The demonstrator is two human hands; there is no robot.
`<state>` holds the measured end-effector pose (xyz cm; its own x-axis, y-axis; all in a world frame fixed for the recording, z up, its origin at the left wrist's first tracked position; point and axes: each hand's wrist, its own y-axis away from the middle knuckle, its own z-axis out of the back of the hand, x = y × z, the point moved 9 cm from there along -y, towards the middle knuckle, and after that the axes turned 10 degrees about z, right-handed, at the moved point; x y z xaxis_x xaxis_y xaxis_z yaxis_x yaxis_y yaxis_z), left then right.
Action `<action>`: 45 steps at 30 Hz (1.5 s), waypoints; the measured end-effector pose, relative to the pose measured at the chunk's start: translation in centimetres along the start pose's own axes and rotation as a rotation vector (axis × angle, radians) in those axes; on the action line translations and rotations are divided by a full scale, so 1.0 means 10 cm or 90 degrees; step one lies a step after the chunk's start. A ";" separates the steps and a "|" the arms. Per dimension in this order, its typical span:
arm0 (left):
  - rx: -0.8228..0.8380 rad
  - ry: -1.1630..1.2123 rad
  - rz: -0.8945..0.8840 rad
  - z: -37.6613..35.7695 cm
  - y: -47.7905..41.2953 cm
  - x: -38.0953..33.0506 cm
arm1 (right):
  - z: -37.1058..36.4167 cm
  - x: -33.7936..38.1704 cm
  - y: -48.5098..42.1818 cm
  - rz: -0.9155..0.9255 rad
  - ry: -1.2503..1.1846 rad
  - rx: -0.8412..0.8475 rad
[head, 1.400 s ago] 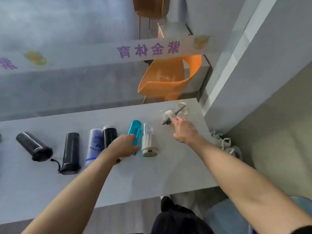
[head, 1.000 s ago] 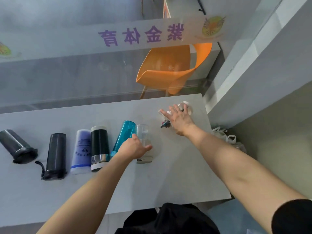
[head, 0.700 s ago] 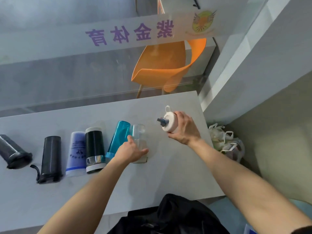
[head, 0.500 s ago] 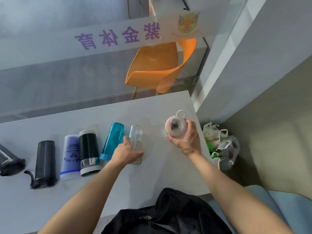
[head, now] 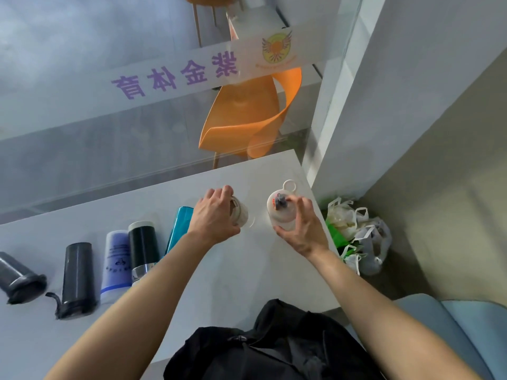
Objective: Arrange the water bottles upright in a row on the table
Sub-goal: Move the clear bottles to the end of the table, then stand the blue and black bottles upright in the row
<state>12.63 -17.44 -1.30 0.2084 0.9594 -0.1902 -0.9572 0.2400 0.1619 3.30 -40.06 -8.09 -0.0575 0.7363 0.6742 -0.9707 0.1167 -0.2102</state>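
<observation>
A white bottle with a loop lid (head: pixel 279 208) stands upright near the right end of the grey table (head: pixel 247 270), and my right hand (head: pixel 300 229) grips its side. Just left of it a clear bottle with a pale cap (head: pixel 240 212) is upright, held from above by my left hand (head: pixel 215 215). Further left, several bottles lie flat side by side: a teal one (head: pixel 178 226), a black one with a white cap (head: pixel 143 246), a lavender one (head: pixel 116 264), a dark one with a strap (head: pixel 76 278) and a black one (head: pixel 19 278) at the edge.
A glass partition with purple lettering (head: pixel 175 75) runs behind the table, with an orange chair (head: pixel 247 116) beyond it. Plastic bags (head: pixel 356 237) sit on the floor right of the table. A black garment (head: pixel 260 346) lies at the near edge.
My right hand picked up the lying white bottle and stood it upright. My left hand raised the clear bottle from lying to upright beside it.
</observation>
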 end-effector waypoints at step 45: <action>0.268 0.064 0.338 -0.82 1.00 2.80 | -1.85 1.75 0.60 -0.423 0.043 0.057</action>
<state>7.25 10.62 -12.93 -0.3064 0.9496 -0.0667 -0.7609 -0.2022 0.6166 0.81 -14.16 -10.70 0.5699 0.5678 0.5940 -0.8110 0.5048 0.2956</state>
